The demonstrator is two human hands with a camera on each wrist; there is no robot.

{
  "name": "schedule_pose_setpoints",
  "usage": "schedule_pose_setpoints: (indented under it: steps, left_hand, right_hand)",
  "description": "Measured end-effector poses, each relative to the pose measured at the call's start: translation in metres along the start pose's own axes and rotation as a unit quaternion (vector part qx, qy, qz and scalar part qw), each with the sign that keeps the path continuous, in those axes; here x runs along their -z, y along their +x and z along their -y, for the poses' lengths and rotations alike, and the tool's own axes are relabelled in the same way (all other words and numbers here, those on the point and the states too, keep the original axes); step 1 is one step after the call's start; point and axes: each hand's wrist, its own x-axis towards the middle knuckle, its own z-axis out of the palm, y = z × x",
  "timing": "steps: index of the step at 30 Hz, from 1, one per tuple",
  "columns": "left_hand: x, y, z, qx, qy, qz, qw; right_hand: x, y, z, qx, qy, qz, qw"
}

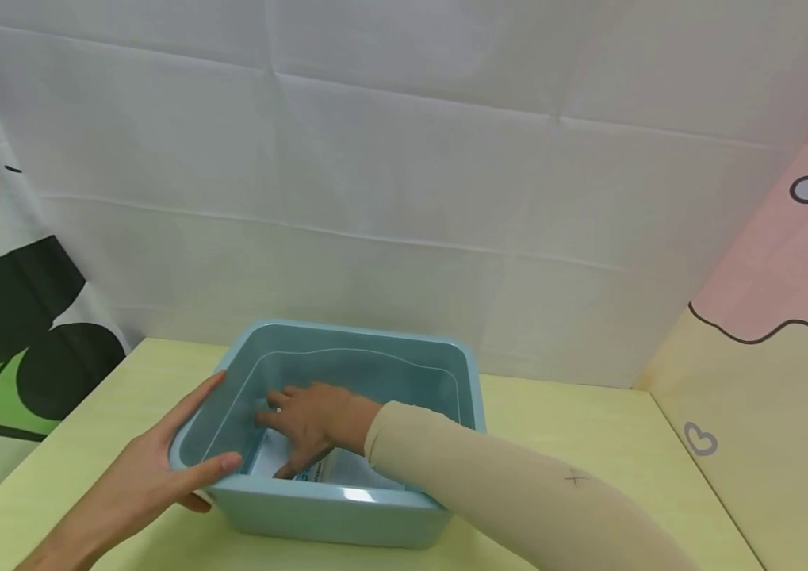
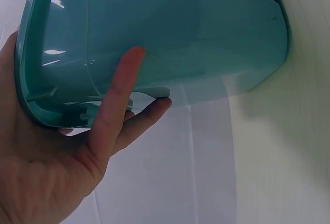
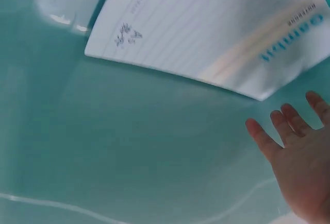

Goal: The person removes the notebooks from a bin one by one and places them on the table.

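A blue-green plastic basin [image 1: 346, 511] stands on the table. My left hand [image 1: 143, 468] grips its near left corner, with the thumb over the front rim and other fingers along the outer wall; the left wrist view shows these fingers [image 2: 111, 110] against the basin's side. Inside the basin is my right hand [image 1: 314, 420], its fingers spread and holding nothing. Below it, on the basin floor, lies a white notebook [image 3: 196, 33] with a lined cover and blue "Gambit" lettering. In the right wrist view the fingertips are just off the notebook's corner.
The table [image 1: 561, 428] is pale yellow. A white cloth wall [image 1: 404, 174] rises behind the basin, with cartoon-printed panels to the left and right [image 1: 789, 262]. A pale shiny shape [image 3: 72, 2] lies beside the notebook in the basin.
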Motion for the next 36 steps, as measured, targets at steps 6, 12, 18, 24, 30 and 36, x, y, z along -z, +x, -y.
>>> schedule_pose_setpoints:
  steps: [6,12,18,24,30,36]
  left_hand:
    - [-0.002,0.0,0.0,-0.001,0.012,-0.01,0.9999]
    - [-0.002,-0.002,-0.001,-0.009,0.023,-0.027,0.9993]
    - [-0.002,-0.004,0.0,-0.004,0.015,-0.027,0.9995]
    - [-0.001,-0.004,0.0,0.01,0.018,-0.024,0.9995]
    - [0.0,-0.002,-0.003,0.011,0.019,-0.024,0.9995]
    - [0.003,-0.001,-0.003,0.029,0.022,-0.015,0.9992]
  right_hand:
    - [-0.012,0.007,0.004,0.022,-0.009,0.036,0.9991]
    - [-0.016,0.01,0.008,0.043,-0.029,0.037,0.9979]
    - [-0.017,0.011,0.011,0.051,-0.041,0.035,0.9972]
    - [-0.016,0.011,0.011,0.048,-0.046,0.034,0.9972]
    - [-0.012,0.007,0.008,0.044,-0.052,0.045,0.9967]
    - [-0.009,0.007,0.008,0.034,-0.05,0.052,0.9968]
